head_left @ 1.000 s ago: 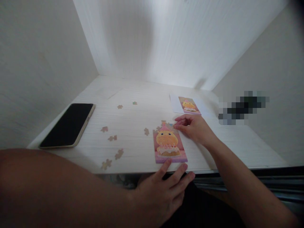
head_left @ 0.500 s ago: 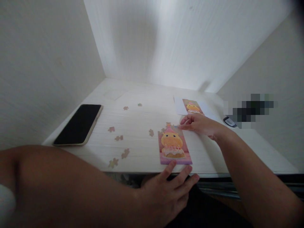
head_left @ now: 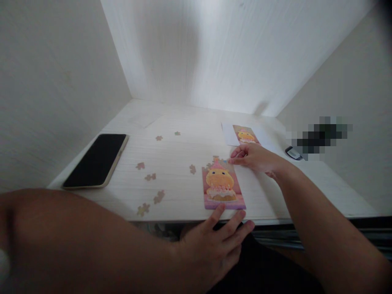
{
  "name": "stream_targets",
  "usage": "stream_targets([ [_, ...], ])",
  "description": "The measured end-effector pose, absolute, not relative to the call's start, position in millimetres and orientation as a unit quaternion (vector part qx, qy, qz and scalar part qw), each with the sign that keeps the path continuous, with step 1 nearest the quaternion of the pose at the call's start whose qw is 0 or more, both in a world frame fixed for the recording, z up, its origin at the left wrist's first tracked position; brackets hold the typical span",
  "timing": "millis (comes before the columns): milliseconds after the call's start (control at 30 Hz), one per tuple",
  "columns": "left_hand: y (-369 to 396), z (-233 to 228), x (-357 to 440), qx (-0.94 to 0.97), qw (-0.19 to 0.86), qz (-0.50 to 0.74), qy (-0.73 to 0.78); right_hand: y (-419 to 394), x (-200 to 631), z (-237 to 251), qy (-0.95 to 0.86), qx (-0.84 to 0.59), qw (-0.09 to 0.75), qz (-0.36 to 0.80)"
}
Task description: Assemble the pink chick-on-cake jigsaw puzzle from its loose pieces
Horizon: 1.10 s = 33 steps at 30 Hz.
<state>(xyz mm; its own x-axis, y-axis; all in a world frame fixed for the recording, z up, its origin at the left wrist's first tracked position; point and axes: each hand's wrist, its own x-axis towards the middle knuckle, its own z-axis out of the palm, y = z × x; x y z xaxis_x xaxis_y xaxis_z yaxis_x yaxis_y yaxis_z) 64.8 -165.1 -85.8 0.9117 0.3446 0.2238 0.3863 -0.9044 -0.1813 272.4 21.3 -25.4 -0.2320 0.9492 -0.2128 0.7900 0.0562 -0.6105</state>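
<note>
A partly joined jigsaw puzzle [head_left: 222,185] lies near the table's front edge, showing a yellow figure in a pink hat behind a cake with candles. Its top edge is uneven. My left hand [head_left: 216,245] is open, fingers spread, its index fingertip touching the puzzle's lower edge. At the upper right corner, my right hand [head_left: 251,157] is closed in a pinch on a small puzzle piece [head_left: 226,161], mostly hidden by the fingertips. Several loose pieces are to the left, among them a greyish piece [head_left: 192,169] and a yellowish piece [head_left: 143,210].
Behind my right hand lies a white sheet [head_left: 228,134] with a matching picture [head_left: 245,134]. A smartphone [head_left: 96,159] rests at the left. At the right is a dark object with a pale label [head_left: 294,153], beside a blurred-out patch. White panels enclose the table [head_left: 171,155].
The whole view has shifted slightly. Both hands keep nearly the same places at the puzzle, and the loose pieces have not visibly moved on the table.
</note>
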Motion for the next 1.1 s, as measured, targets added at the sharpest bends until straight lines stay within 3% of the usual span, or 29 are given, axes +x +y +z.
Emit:
stream_targets([
  [567, -164.2, -87.4, 65.2, -0.974, 0.098, -0.087, -0.187, 16.7, 273.3, -34.0, -0.754, -0.589, 0.146, 0.252],
  [833, -164.0, -89.0, 66.2, -0.972, 0.103, -0.088, -0.193, 21.0, 269.7, -26.6, -0.743, -0.607, 0.109, 0.260],
  [1100, -165.2, -87.5, 66.1, -0.972, 0.103, -0.084, -0.196, 10.0, 276.1, -37.9, -0.765, -0.534, 0.185, 0.310],
])
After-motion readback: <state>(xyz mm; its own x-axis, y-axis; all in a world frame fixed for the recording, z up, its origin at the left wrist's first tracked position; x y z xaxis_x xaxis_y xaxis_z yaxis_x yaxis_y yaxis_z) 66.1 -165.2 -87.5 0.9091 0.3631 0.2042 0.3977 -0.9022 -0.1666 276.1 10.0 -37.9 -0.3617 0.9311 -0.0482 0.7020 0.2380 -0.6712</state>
